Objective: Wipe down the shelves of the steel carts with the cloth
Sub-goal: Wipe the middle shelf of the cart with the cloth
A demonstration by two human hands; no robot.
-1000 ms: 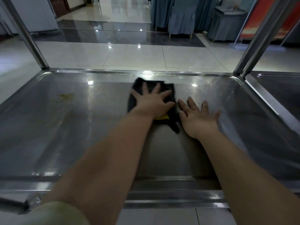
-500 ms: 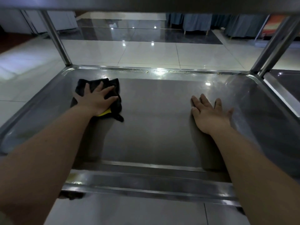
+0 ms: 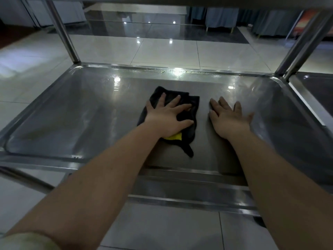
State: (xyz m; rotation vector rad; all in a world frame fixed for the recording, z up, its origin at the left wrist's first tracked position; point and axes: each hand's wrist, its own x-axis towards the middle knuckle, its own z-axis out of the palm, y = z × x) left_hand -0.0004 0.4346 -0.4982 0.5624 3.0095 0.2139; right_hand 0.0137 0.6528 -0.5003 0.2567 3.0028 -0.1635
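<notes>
A steel cart shelf [image 3: 75, 112] with a raised rim fills the middle of the view. A black cloth [image 3: 189, 127] with a yellow patch lies flat near its centre. My left hand [image 3: 166, 117] presses down on the cloth with fingers spread and straight. My right hand [image 3: 228, 117] rests flat on the bare steel just right of the cloth, fingers straight, holding nothing. Wet streaks shine on the left half of the shelf.
Steel uprights rise at the back left [image 3: 63, 33] and back right [image 3: 302, 44] corners, and an upper shelf edge [image 3: 180, 1] crosses the top. A second cart's shelf [image 3: 319, 91] adjoins on the right. Glossy tiled floor [image 3: 162, 51] lies beyond, with draped tables [image 3: 221, 17] far back.
My left hand slid the cloth from the shelf's left side back to the centre, beside my right hand. The right hand stayed pressed on the steel.
</notes>
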